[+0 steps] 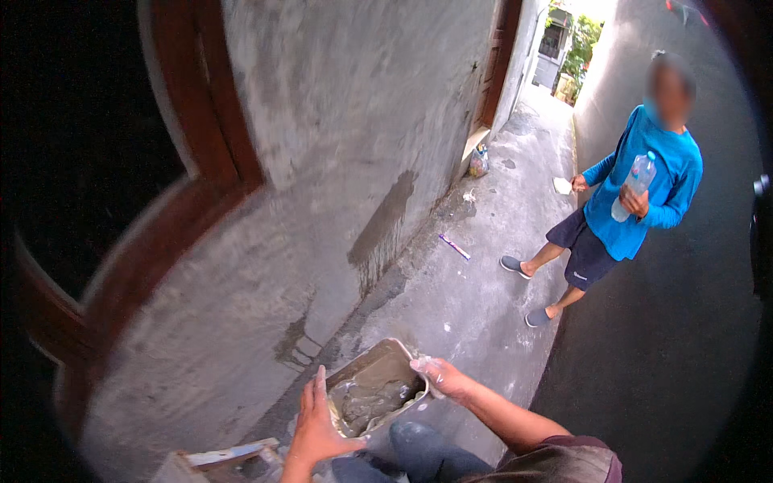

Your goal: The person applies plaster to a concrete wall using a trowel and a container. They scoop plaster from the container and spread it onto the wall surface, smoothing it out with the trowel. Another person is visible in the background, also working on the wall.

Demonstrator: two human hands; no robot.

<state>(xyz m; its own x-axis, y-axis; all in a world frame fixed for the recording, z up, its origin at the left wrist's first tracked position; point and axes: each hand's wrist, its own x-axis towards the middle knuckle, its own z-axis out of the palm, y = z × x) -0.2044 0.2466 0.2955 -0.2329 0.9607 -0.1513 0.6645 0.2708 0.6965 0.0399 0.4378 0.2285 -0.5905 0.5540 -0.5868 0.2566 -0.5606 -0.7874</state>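
Clasping a tub (372, 360), the left hand (316, 424) spreads its fingers (320, 388) wide; the right hand (443, 377) pinches the rim (399, 346).

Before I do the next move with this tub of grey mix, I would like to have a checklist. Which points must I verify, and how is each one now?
1. Left hand on the tub: ok, against its left side.
2. Right hand on the tub: ok, at its right rim.
3. Right fingers clean: not ok, pale smears show.
4. Grey mix contained: ok, it lies inside the tub.
5. Support under the tub: cannot tell, its underside is hidden.
6. Person in blue clear of the tub: ok, standing apart, ahead and to the right.
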